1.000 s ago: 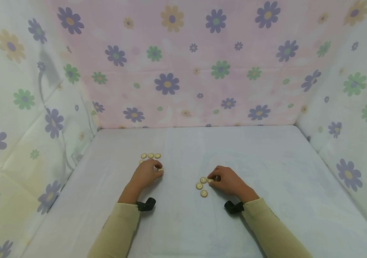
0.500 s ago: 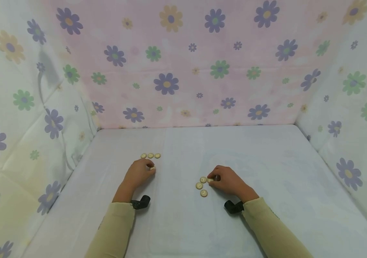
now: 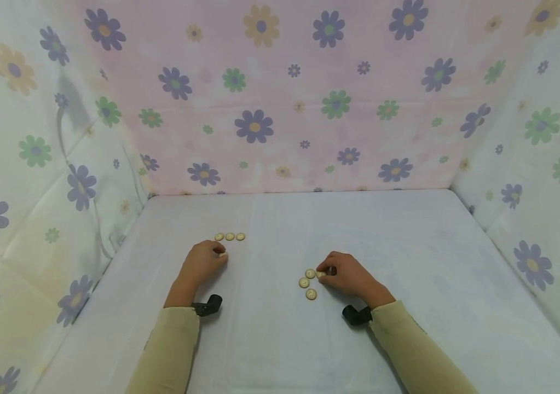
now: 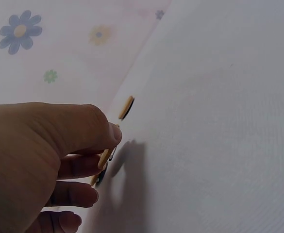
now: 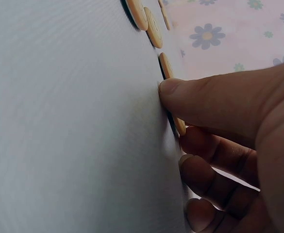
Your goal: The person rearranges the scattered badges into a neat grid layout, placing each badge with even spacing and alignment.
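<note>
In the head view, my left hand (image 3: 201,264) pinches a round wooden button (image 3: 223,254) between thumb and fingers, just in front of a row of buttons (image 3: 230,236). The left wrist view shows this button (image 4: 106,157) tilted on edge under the thumb, close over the cloth, with its shadow beside it. My right hand (image 3: 348,276) holds another button (image 3: 321,274) between thumb and forefinger at the table surface. Just left of those fingertips lie three loose buttons (image 3: 310,273), flat and close together. The right wrist view shows the held button (image 5: 178,125) partly covered by the thumb.
A white cloth (image 3: 280,339) covers the table. Flower-printed fabric (image 3: 289,109) hangs at the back and along both sides. Each wrist wears a small black camera, one on the left (image 3: 209,305) and one on the right (image 3: 356,316).
My left hand has slid left with its button, below the row. A button that peeked out beside that hand a second ago is now out of sight. The right hand has stayed in place.
</note>
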### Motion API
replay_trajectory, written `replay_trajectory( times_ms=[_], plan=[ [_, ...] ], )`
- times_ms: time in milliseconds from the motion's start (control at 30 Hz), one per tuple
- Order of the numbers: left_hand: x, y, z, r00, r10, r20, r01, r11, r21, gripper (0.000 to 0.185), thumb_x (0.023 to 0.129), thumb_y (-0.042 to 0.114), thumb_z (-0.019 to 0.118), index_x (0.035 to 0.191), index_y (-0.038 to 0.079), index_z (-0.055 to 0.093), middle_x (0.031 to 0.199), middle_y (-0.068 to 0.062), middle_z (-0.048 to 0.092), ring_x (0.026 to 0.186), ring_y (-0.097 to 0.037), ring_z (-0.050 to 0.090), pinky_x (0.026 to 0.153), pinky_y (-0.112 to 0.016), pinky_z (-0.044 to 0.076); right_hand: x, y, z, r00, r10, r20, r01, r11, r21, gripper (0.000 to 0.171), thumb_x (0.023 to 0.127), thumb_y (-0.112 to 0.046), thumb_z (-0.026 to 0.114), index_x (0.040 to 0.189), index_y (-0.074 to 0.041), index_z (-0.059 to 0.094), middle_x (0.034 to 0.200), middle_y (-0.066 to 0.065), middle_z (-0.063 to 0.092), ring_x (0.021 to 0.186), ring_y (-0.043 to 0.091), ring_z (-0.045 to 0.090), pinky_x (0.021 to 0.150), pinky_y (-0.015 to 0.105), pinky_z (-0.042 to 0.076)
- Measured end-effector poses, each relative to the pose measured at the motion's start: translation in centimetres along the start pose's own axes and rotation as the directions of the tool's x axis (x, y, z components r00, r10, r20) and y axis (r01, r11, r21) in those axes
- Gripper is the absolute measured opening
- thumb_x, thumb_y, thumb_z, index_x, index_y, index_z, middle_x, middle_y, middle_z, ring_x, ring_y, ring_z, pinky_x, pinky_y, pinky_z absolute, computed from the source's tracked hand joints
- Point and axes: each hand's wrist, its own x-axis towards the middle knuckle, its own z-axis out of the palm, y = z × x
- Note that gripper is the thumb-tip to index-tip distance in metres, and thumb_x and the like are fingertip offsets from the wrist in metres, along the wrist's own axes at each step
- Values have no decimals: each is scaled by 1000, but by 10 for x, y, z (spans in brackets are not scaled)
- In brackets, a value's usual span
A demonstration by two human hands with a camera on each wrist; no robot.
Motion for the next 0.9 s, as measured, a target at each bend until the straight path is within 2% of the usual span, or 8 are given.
replay_trajectory(
  times_ms=[600,900],
  plan=[
    [1,-13,-6,999,-49,-16,49,999,6,28,89,20,63,111,3,69,109,-15,67,99,-29,61,88,-47,48,-1,-2,-2,1000,-3,-1,3,1000,3,21,85,-23,74,105,-18,73,94,-8,61,81,9,51,74,30,44],
    [3,-18,-4,999,-36,-34,36,999,17,27,89,20,63,110,3,69,105,-14,65,93,-27,60,85,-46,47,-1,-2,-2,1000,-10,1,10,1000,1,21,85,-24,74,105,-19,73,94,-9,61,81,9,51,75,30,44]
  ],
)
